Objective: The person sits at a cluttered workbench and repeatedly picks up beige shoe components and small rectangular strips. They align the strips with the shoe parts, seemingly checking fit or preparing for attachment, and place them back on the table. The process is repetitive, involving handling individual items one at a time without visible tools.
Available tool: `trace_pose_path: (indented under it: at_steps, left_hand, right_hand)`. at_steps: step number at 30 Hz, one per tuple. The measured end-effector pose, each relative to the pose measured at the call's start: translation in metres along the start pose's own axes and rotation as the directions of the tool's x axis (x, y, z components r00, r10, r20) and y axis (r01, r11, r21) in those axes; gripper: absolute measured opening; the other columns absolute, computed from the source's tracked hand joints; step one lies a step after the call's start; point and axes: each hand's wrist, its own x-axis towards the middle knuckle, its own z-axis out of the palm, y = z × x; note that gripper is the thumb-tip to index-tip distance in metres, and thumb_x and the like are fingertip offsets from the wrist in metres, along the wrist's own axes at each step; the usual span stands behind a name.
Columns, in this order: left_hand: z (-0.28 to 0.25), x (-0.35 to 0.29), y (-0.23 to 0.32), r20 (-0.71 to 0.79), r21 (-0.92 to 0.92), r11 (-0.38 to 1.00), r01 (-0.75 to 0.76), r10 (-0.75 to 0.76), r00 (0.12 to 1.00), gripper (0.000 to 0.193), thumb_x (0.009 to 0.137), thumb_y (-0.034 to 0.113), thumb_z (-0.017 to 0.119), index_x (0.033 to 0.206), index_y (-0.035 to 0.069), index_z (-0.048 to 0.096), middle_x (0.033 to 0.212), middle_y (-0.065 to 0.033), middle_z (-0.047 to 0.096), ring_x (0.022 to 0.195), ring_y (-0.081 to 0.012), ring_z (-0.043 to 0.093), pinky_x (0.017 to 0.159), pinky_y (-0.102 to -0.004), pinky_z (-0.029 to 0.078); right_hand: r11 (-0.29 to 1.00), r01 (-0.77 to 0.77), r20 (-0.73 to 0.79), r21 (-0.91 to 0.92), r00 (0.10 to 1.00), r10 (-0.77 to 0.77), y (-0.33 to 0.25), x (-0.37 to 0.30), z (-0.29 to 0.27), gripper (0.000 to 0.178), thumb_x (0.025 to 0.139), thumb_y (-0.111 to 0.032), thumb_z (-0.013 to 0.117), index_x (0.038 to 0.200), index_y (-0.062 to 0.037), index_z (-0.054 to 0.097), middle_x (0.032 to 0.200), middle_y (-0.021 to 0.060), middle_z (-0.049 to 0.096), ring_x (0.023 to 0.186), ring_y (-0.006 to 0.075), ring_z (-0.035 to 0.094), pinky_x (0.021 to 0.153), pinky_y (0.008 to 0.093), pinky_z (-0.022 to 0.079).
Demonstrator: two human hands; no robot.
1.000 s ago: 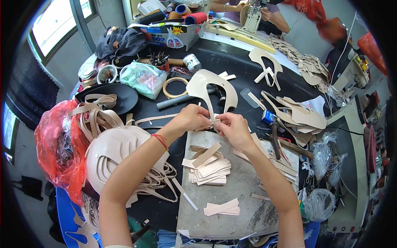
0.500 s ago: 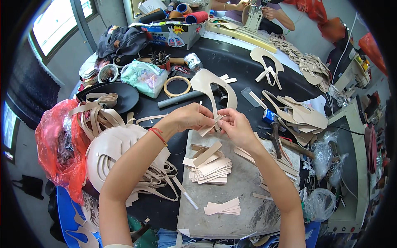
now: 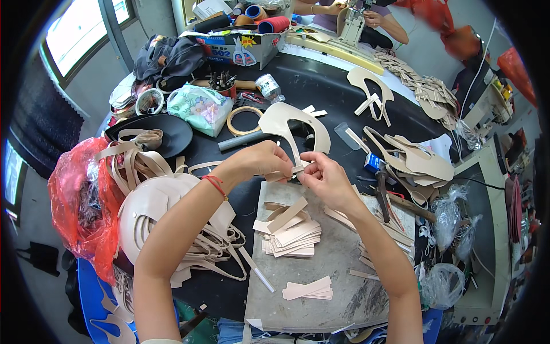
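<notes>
Both of my hands meet above the far end of a grey slab. A curved beige leather piece with a large cutout points away from me, its narrow end between my fingers. My left hand pinches a short beige leather strip that crosses this end. My right hand is closed on the narrow end, thumb and forefinger at the crossing. The fingers partly hide how strip and piece meet. Nearer me on the slab lie a pile of similar strips and a smaller stack of strips.
Beige leather parts with straps lie left, beside a red plastic bag. A hammer and more strips are at right. Beyond are a tape roll, a grey tube and a plastic bottle. Another person works at a sewing machine.
The leather piece has shifted slightly left and down, tilting a little. My left hand has moved slightly left and turned, with the strip lying flatter across the narrow end.
</notes>
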Motion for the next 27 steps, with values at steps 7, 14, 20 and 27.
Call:
trace_pose_path:
  at_steps: [7, 14, 20, 27]
  left_hand:
    - [0.000, 0.001, 0.002, 0.032, -0.024, 1.000, -0.006, 0.006, 0.999, 0.020, 0.075, 0.011, 0.068, 0.089, -0.003, 0.065, 0.077, -0.0079, 0.065, 0.070, -0.0102, 0.061, 0.062, -0.0206, 0.045]
    - [0.012, -0.005, -0.001, -0.078, 0.003, 0.997, -0.075, 0.075, 0.994, 0.029, 0.078, 0.011, 0.069, 0.102, -0.004, 0.065, 0.088, -0.0089, 0.067, 0.076, -0.0107, 0.062, 0.070, -0.0222, 0.048]
    - [0.023, -0.015, 0.000, -0.232, 0.175, 0.983, -0.055, 0.095, 0.968, 0.040, 0.076, 0.009, 0.069, 0.113, -0.007, 0.061, 0.098, -0.0139, 0.068, 0.084, -0.0147, 0.064, 0.076, -0.0267, 0.051]
    - [0.031, -0.022, 0.004, -0.320, 0.313, 0.942, -0.119, 0.222, 0.921, 0.041, 0.075, 0.007, 0.067, 0.114, -0.005, 0.061, 0.100, -0.0177, 0.068, 0.089, -0.0211, 0.068, 0.080, -0.0304, 0.052]
  right_hand:
    - [0.995, -0.043, 0.046, 0.093, 0.998, 0.039, 0.005, 0.004, -0.003, 0.026, 0.082, -0.015, 0.067, 0.100, 0.0036, 0.065, 0.085, 0.0068, 0.067, 0.074, 0.0104, 0.061, 0.070, 0.0255, 0.049]
    - [0.973, -0.111, 0.071, 0.201, 0.993, 0.099, 0.007, 0.007, -0.008, 0.020, 0.087, -0.014, 0.065, 0.097, 0.0027, 0.064, 0.083, 0.0039, 0.065, 0.072, 0.0076, 0.058, 0.065, 0.0227, 0.046]
    - [0.977, -0.049, 0.029, 0.209, 0.999, 0.044, 0.013, 0.006, -0.002, 0.018, 0.087, -0.013, 0.063, 0.095, 0.0033, 0.064, 0.079, 0.0042, 0.065, 0.069, 0.0079, 0.058, 0.063, 0.0238, 0.047]
    - [0.992, -0.034, 0.020, 0.118, 0.999, 0.032, 0.018, 0.011, -0.002, 0.021, 0.087, -0.016, 0.061, 0.093, 0.0041, 0.064, 0.075, 0.0059, 0.066, 0.066, 0.0098, 0.060, 0.062, 0.0257, 0.048]
